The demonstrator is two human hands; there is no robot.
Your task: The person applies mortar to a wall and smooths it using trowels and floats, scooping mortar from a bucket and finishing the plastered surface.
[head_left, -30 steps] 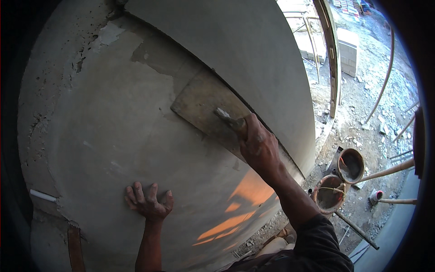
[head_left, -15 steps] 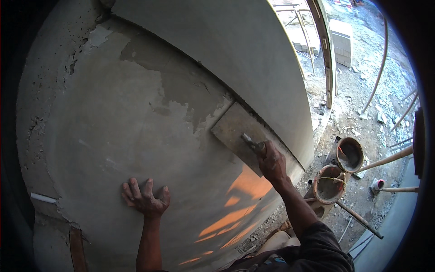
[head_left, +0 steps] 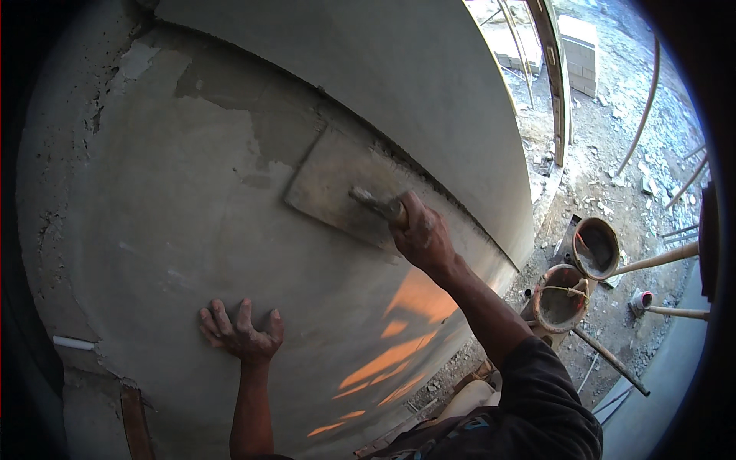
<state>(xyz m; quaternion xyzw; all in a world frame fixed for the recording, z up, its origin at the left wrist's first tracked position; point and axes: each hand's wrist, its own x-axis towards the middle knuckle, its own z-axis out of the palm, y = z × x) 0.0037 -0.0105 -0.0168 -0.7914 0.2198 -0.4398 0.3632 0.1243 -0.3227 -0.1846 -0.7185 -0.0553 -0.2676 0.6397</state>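
Note:
My right hand [head_left: 418,234] grips the handle of a wide steel trowel [head_left: 326,184], whose flat blade lies against the grey plastered wall [head_left: 176,238], just below a long raised edge [head_left: 322,93] running diagonally to the lower right. A darker, patchy strip of plaster shows left of and above the blade. My left hand [head_left: 244,333] rests lower on the wall with fingers spread and nothing held. Orange patches of sunlight fall on the wall beside my right forearm.
At the right are two round buckets [head_left: 596,247] [head_left: 560,299] with grey residue, several poles [head_left: 655,263], a stack of pale blocks [head_left: 579,57] and an upright post [head_left: 558,115] over rubble-strewn ground [head_left: 644,192]. A white pipe [head_left: 73,343] shows at the wall's left.
My right hand moved the trowel down-right along the raised edge, then back up-left since half a second ago. My left hand stays planted on the wall while the view shifts slightly.

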